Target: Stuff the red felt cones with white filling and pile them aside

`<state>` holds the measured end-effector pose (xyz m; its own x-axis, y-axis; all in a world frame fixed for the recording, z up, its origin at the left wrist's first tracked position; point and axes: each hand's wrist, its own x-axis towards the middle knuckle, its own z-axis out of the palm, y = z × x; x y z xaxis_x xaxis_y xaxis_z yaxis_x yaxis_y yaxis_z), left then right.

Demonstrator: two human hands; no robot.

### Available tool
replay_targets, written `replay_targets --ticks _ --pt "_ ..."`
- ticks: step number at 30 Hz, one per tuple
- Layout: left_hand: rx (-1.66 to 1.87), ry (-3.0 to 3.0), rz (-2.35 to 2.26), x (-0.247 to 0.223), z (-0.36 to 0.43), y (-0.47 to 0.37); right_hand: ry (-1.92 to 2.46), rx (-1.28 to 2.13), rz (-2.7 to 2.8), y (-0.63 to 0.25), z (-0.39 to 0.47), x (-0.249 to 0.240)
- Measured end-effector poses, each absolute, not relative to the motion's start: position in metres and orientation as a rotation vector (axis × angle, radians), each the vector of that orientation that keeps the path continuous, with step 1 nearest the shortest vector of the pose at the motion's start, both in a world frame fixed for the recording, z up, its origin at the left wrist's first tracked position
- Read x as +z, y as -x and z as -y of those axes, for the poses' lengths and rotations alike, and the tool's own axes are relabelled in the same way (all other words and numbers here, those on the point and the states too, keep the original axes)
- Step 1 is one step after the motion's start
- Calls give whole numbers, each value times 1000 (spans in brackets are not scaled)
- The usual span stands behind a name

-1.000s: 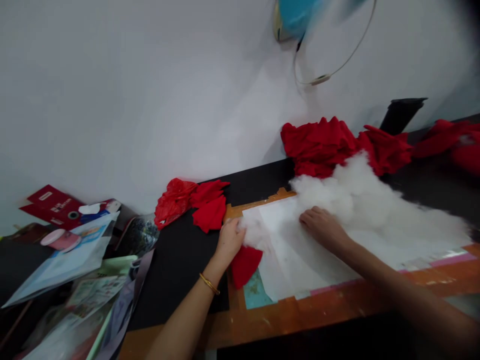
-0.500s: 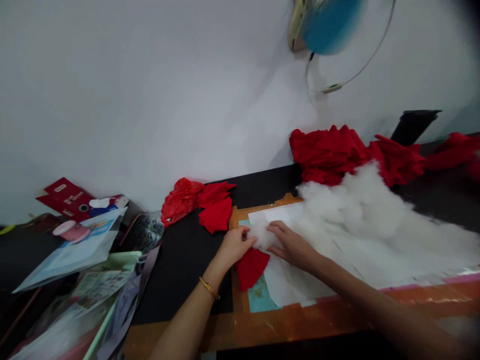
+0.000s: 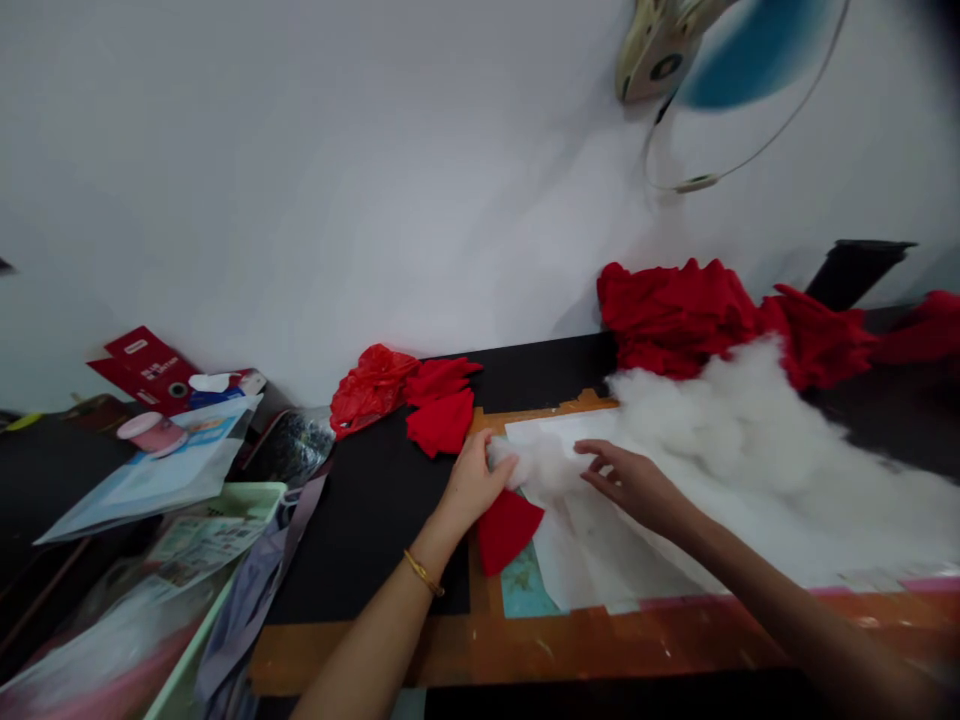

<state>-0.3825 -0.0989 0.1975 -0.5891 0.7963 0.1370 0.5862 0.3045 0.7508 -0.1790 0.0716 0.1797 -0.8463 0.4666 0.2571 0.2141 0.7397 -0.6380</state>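
My left hand (image 3: 480, 478), a gold bracelet at its wrist, has thumb and fingers closed on a tuft of white fiber stuffing (image 3: 551, 466). Just below that hand lies a small red cloth piece (image 3: 508, 530), wider toward its lower end. To the right of the tuft is my right hand (image 3: 619, 480), fingers apart and holding nothing I can see; whether its tips brush the fluff is unclear. A big heap of the same stuffing (image 3: 739, 430) spreads over white sheets (image 3: 592, 555) on the table.
Red cloth pieces (image 3: 675, 315) are piled against the wall, with more beside a red plastic bag (image 3: 373, 385). A green bin (image 3: 255, 495) of papers and bags stands at left. A fan (image 3: 660, 60) with a hanging cord is above. Brown tape (image 3: 525, 650) lines the table's front.
My right hand has moved away to the right from my left hand, and the tuft between them looks more spread out. The camera view has shifted slightly.
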Motion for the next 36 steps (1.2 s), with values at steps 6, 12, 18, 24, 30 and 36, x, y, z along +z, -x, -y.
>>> replay_targets --ticks 6,12,18,24,30,36 --pt "1115 -1259 -2136 191 62 352 430 985 2500 212 -47 174" --pt "1185 -1390 -1932 191 70 349 429 1037 2457 194 -53 180" --pt "1303 -1470 -1870 190 68 346 175 814 2582 191 -59 178" --pt "1284 -1495 -2220 196 89 343 402 658 2614 188 -55 161" --pt "1027 -1848 -2104 203 101 332 386 587 2545 178 -53 172" --pt "849 -1843 -2153 186 81 326 225 487 2537 170 -36 186"
